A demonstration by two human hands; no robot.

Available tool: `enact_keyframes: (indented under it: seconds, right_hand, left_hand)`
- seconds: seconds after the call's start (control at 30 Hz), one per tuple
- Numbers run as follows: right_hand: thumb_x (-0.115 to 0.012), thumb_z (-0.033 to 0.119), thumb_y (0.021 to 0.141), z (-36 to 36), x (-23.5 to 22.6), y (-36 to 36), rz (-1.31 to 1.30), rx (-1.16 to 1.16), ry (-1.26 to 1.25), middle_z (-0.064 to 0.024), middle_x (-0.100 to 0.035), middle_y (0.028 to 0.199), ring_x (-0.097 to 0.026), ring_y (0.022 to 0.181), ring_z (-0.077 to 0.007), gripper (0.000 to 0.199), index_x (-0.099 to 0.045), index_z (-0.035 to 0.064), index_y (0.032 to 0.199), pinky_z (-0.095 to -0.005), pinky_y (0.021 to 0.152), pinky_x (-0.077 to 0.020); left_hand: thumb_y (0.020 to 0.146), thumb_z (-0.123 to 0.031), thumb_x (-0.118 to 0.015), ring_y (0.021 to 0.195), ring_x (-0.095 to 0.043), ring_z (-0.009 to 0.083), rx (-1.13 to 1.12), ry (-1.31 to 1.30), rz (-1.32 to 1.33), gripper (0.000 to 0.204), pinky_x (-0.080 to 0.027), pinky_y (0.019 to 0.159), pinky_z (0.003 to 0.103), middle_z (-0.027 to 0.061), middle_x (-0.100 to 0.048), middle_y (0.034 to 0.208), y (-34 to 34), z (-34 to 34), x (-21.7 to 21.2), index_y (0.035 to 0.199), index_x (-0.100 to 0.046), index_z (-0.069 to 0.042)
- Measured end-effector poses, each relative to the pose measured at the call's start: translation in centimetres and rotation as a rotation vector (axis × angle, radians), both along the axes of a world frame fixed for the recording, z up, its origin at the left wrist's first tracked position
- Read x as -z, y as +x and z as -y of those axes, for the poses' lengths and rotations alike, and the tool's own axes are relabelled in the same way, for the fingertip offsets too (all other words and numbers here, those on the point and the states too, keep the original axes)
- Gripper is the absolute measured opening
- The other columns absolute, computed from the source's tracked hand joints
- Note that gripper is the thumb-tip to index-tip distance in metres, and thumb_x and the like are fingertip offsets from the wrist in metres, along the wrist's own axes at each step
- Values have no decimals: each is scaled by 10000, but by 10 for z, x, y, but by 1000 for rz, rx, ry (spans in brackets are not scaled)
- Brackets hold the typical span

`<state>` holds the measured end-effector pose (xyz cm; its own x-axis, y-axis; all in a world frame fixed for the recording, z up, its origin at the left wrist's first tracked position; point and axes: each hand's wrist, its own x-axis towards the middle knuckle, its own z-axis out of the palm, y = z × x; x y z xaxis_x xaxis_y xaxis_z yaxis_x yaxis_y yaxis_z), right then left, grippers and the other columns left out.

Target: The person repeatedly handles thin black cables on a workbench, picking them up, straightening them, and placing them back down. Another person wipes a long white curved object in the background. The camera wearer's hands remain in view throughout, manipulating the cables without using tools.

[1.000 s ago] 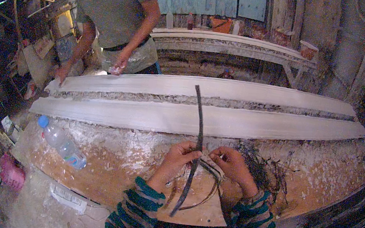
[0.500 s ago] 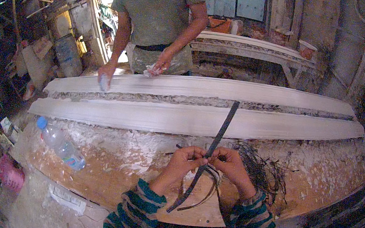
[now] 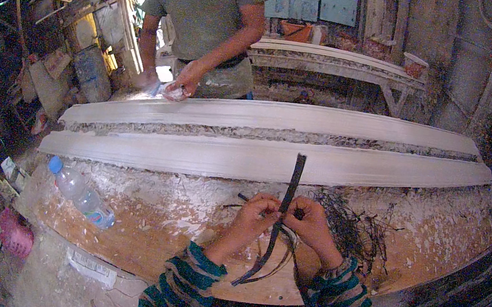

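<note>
My left hand [image 3: 254, 215] and my right hand [image 3: 311, 223] meet over the plaster-crusted table, both pinching a long dark flat strip [image 3: 293, 182]. The strip stands nearly upright between them, its top end near the closer white moulding [image 3: 205, 158], its lower end hanging toward my striped sleeves. Thin dark strands curl off it beside my fingers. A loose heap of dark fibres [image 3: 354, 228] lies just right of my right hand.
Two long white plaster mouldings lie across the table [image 3: 134, 226], with rough debris between them. A plastic water bottle [image 3: 81, 193] lies at the left. Another person [image 3: 209, 9] stands across the table, hands on the far moulding [image 3: 330, 121]. A bench stands behind.
The strip has tipped from leaning left to nearly upright and slid lower through my hands. The other person has walked right along the far side of the table.
</note>
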<state>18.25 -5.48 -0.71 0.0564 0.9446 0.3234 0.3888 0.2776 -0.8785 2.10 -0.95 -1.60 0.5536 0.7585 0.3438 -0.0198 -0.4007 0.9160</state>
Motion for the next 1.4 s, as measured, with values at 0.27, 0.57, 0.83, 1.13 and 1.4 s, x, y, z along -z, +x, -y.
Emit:
enact_keyframes:
  seconds: [0.27, 0.57, 0.83, 1.13, 1.4]
  right_hand:
    - [-649, 95, 665, 3, -3, -3, 73, 25, 47, -19, -503, 620, -462, 602, -88, 154, -511, 32, 642, -242, 550, -386]
    - [-594, 73, 686, 2, -2, 1, 77, 79, 25, -22, -525, 653, -480, 629, -93, 87, -527, 19, 700, -250, 567, -400]
    - [-580, 105, 771, 0, -3, 0, -99, -43, -108, 25, -513, 641, -444, 571, -41, 101, -540, 44, 702, -195, 505, -361]
    - [-600, 178, 746, -1, 0, 1, -11, -89, -186, -19, -559, 644, -503, 604, -91, 153, -579, 32, 706, -266, 545, -417]
    - [-585, 160, 686, -11, 19, 12, 192, -83, -122, -53, -543, 607, -505, 583, -136, 133, -563, 31, 663, -300, 535, -404]
  left_hand:
    - [840, -164, -542, 835, -518, 134, 141, -203, 109, 188, -487, 549, 226, 48, -418, 1102, 3, -3, 13, 928, -559, 0]
    - [847, -214, -542, 859, -496, 82, 195, -510, 204, 203, -425, 670, 225, 0, -466, 1074, 0, -2, 12, 971, -558, -53]
    - [847, -232, -543, 846, -498, 65, 212, -616, 182, 243, -412, 668, 226, -39, -540, 912, -3, -1, 2, 1043, -531, -90]
    - [828, -227, -568, 845, -505, 96, 61, -538, 267, 264, -397, 718, 214, -10, -555, 911, -3, 4, 7, 1012, -547, -38]
    - [827, -215, -511, 886, -540, 272, -22, -98, -12, 270, -437, 795, 341, 150, -565, 933, -28, -17, 11, 1007, -547, -16]
